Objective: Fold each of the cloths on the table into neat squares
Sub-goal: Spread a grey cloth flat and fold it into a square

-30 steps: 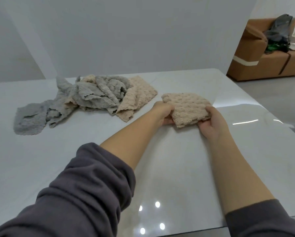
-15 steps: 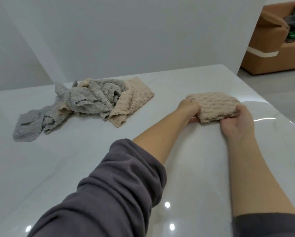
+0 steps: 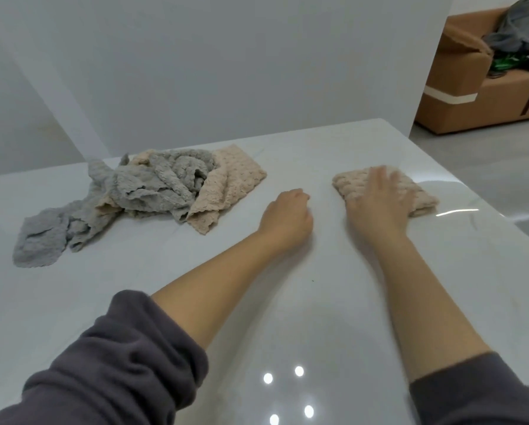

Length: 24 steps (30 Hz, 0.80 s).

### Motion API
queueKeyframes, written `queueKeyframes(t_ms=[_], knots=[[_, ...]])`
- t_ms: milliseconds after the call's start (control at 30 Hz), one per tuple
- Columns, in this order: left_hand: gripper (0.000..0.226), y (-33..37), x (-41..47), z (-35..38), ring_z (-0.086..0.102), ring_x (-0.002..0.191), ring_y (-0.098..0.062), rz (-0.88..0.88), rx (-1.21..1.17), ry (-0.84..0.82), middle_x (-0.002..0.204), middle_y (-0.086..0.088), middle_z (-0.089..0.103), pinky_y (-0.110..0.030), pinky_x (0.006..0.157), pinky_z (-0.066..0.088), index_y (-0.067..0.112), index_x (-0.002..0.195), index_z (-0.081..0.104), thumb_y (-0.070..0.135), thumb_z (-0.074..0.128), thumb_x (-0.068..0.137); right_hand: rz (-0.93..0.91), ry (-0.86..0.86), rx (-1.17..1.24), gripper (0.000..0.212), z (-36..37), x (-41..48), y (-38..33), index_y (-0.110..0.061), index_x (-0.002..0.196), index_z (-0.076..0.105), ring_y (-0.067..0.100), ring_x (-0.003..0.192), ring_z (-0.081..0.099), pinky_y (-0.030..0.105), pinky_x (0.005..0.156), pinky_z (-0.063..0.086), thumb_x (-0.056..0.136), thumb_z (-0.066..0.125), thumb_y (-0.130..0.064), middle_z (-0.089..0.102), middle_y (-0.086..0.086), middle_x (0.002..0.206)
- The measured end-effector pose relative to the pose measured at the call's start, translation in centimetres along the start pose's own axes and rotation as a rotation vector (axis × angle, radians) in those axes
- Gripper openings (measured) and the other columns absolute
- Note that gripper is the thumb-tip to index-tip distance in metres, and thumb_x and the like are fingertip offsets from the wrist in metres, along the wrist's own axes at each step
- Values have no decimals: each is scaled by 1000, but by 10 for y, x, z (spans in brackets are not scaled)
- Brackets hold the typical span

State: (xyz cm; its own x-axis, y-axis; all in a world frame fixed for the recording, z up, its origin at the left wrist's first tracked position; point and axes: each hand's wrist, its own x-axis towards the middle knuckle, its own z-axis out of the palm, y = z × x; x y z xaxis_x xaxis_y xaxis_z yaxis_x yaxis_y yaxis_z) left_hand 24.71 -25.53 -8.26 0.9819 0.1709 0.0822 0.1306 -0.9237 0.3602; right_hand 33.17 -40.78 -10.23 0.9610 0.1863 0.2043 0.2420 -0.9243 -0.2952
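A folded beige cloth point(image 3: 422, 199) lies on the white table point(image 3: 257, 302) at the right. My right hand point(image 3: 379, 200) lies flat on top of it with straight fingers, slightly blurred. My left hand point(image 3: 287, 216) is off the cloth, to its left, just above the bare table with fingers curled and nothing in them. At the back left sits a heap of unfolded cloths: a crumpled grey cloth point(image 3: 152, 185), a second grey cloth point(image 3: 39, 240) trailing left, and a beige cloth point(image 3: 226, 185) partly under them.
The table's right edge point(image 3: 502, 228) runs close past the folded cloth. A grey wall stands behind the table. A brown sofa point(image 3: 478, 87) with a dark bag stands on the floor at the far right.
Both hands have let go of the folded beige cloth's edges. My left hand has drawn back to the left, and my right hand now lies flat on the cloth.
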Motion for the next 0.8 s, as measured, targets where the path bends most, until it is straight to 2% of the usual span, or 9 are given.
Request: queueKeyframes(t_ms=[100, 200, 300, 433, 500, 567, 600, 733, 800], knots=[[48, -45, -23, -10, 22, 146, -24, -37, 106, 78, 157, -10, 29, -38, 120, 15, 7, 145, 40, 18, 37, 99, -91, -110, -134, 60, 22, 9, -11, -11, 155, 9, 26, 150, 4, 59, 117, 2, 99, 28, -22, 9, 6, 164], [47, -77, -42, -20, 17, 148, -21, -118, 14, 80, 159, -7, 25, -35, 121, 12, 8, 146, 39, 18, 38, 100, -4, -115, -177, 60, 21, 21, -1, -14, 156, 11, 25, 151, 4, 57, 118, 3, 98, 26, -10, 9, 3, 164], [46, -99, -55, -23, 15, 148, -18, -146, -61, 81, 160, -4, 24, -33, 120, 12, 10, 145, 41, 17, 42, 99, 81, -130, -208, 60, 15, 26, 12, -14, 156, 9, 26, 150, 5, 57, 118, 5, 99, 27, -12, 8, 5, 164], [46, -118, -69, -25, 21, 146, -12, -121, -105, 106, 157, 2, 31, -29, 118, 15, 14, 143, 45, 17, 46, 98, 57, -104, -183, 60, 13, 21, 8, -11, 155, 9, 28, 150, 3, 59, 117, 2, 99, 29, -15, 8, 6, 164], [38, -130, -76, -32, 38, 135, -12, -108, -161, 170, 146, 6, 45, -31, 114, 28, 18, 134, 55, 18, 50, 96, -32, -71, -120, 59, 11, 14, -8, -10, 155, 10, 27, 150, 0, 56, 117, 1, 100, 30, -19, 5, 5, 164], [24, -147, -83, -46, 51, 114, -12, -130, -231, 281, 122, 6, 58, -29, 100, 40, 20, 112, 66, 13, 56, 92, -179, -117, -52, 59, 12, 2, -36, -9, 155, 8, 24, 151, 0, 50, 119, 3, 102, 30, -22, 3, 4, 164], [19, -158, -87, -54, 52, 107, -12, -153, -236, 335, 113, 6, 60, -27, 94, 41, 19, 103, 67, 11, 57, 90, -258, -167, -10, 59, 13, -6, -54, -9, 155, 8, 23, 151, 0, 48, 120, 3, 102, 30, -23, 3, 4, 164], [19, -210, -101, -85, 48, 109, -14, -241, -101, 503, 104, 9, 53, -26, 90, 34, 19, 96, 64, 4, 57, 86, -531, -321, 94, 60, 24, -42, -131, -13, 156, 8, 18, 151, -2, 45, 122, 0, 103, 32, -23, 3, 2, 164], [19, -237, -109, -97, 48, 110, -19, -267, -48, 547, 106, 6, 53, -32, 94, 36, 18, 97, 64, 4, 59, 85, -626, -341, 110, 60, 31, -57, -170, -15, 156, 8, 16, 151, -2, 45, 122, -1, 102, 32, -23, 2, 0, 164]])
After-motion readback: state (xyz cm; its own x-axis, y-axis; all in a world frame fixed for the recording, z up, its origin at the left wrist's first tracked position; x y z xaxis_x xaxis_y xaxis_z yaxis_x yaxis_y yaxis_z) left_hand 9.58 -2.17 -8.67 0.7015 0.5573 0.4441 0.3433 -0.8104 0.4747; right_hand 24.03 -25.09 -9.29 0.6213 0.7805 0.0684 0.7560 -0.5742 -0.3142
